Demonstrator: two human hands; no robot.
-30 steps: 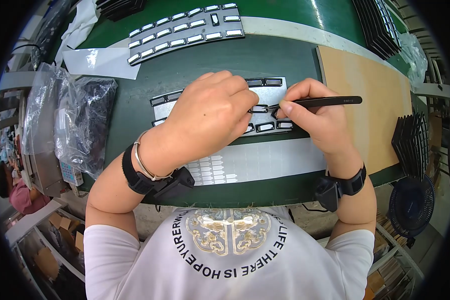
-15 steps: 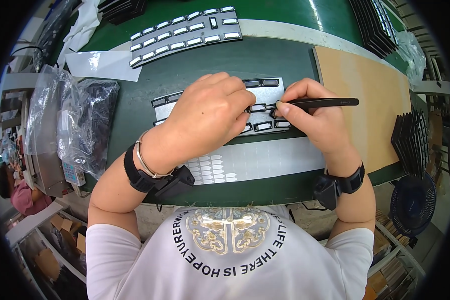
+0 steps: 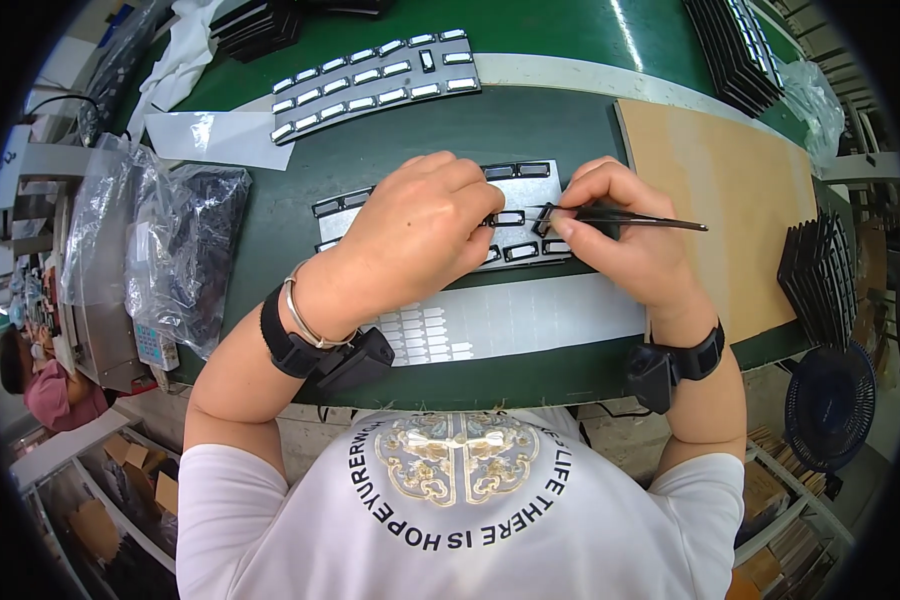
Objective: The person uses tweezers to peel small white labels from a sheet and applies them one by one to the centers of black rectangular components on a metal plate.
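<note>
Across a smooth, dark green worktop [image 3: 530, 115], a pale strip is curved, and at the right a flat, tan, straight-edged board [image 3: 730, 200] is laid. A thin grey panel [image 3: 536, 193], lined with rows of oblong black frames [image 3: 520, 252], is placed at the centre, partly covered by the left hand [image 3: 420, 215]; a similar panel [image 3: 410, 54] is laid farther off. A glossy whitish sheet [image 3: 560, 306] is spread nearer the body. The central panel is set beneath both hands. The left hand is curled over it, fingertips drawn close beside one frame; whether anything is pinched cannot be told. In the right hand [image 3: 620, 235], slim, dark tweezers [image 3: 645, 219] are gripped between thumb and fingers, their tips lowered near a small tilted frame [image 3: 543, 220].
</note>
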